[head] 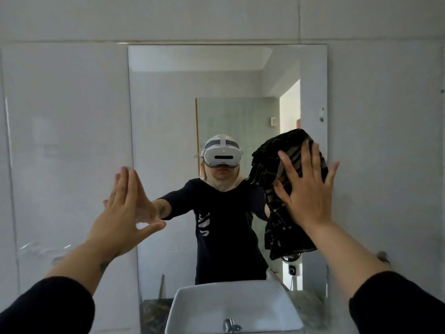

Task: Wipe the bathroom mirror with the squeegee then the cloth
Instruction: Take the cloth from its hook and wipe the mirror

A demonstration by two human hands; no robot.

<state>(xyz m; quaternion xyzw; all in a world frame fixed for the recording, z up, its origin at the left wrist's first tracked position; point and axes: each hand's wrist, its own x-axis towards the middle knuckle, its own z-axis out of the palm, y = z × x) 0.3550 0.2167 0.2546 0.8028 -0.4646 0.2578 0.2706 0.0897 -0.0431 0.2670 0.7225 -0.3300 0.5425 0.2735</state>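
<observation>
The mirror (pixel 168 104) is a frameless rectangular pane fixed to a pale tiled wall (pixel 67 128), directly above a white basin (pixel 231 307). The cloth (pixel 272 165) is dark, almost black, with faint lighter stripes or checks; it is crumpled and hangs in loose folds. It lies against the right-hand part of the mirror, near the right edge, with its lower end drooping towards the basin.

The right hand (pixel 305 186) is fully spread, fingers splayed, palm pressing flat on the cloth and pinning it to the mirror. The fingers are not curled around the fabric.

The left hand (pixel 122 208) is open and holds nothing. Its fingers are straight and together, its thumb extended, and its fingertips meet the mirror's left edge. Both forearms emerge from dark sleeves (pixel 48 307). A faucet (pixel 230 325) sits at the basin's near rim.
</observation>
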